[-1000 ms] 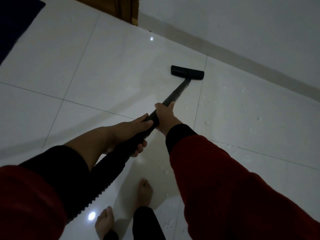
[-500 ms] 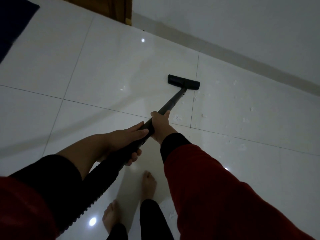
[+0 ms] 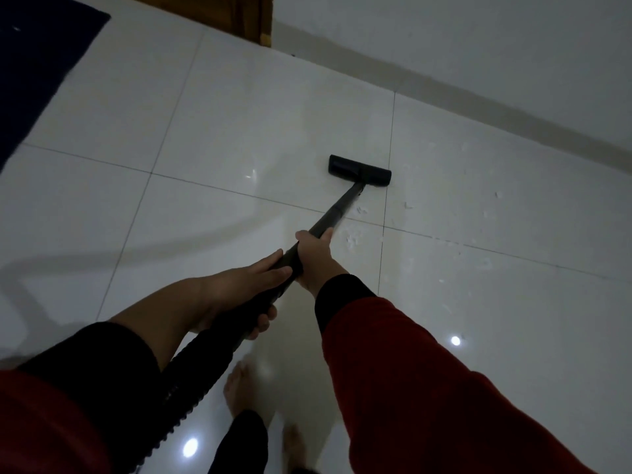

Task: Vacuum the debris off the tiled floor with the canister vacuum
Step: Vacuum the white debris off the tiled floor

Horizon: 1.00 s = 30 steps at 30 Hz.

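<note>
A black vacuum wand runs from my hands out to a flat black floor nozzle resting on the white tiled floor. My right hand grips the wand farthest forward. Just behind it, my left hand wraps around the wand where the ribbed black hose joins. Small white debris flecks lie beside the wand, and more debris is scattered to the right of the nozzle. The canister itself is out of view.
A white wall with a grey baseboard runs diagonally along the far right. A wooden door frame stands at the top. A dark blue mat covers the upper left corner. My bare feet stand below the hose.
The nozzle has been drawn back toward me, away from the wall, over the tile joint. Both hands keep their grip on the wand. My feet have shifted.
</note>
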### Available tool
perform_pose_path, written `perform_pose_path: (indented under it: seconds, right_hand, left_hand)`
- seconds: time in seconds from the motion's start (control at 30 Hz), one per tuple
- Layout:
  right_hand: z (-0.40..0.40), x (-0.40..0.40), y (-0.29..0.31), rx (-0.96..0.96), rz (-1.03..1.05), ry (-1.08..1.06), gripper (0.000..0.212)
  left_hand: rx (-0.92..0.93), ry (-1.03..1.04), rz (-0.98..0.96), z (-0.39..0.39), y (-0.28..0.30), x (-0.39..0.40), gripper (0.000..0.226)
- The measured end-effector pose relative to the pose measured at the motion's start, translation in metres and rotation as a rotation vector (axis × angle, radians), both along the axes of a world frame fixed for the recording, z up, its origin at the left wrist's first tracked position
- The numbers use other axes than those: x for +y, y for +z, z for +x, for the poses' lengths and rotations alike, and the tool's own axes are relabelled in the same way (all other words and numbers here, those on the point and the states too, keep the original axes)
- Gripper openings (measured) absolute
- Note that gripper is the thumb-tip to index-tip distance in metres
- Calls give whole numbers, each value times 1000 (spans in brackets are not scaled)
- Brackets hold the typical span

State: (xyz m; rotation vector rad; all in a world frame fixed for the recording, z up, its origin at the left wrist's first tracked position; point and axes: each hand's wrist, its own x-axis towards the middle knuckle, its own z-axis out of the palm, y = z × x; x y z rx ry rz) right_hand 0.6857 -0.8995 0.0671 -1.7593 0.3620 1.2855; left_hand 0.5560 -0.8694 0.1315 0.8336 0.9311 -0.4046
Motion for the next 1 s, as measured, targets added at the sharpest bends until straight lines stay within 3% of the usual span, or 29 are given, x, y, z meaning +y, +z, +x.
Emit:
perform_pose_path:
  seconds: [0.53, 1.0]
  right_hand:
    - [-49, -100, -14, 30, 46, 111, 77]
    - [-75, -169, 7, 44, -24, 95, 77]
  left_hand:
    - [-4, 148, 32, -48, -24, -118, 55]
    - [18, 110, -21, -74, 1, -185, 34]
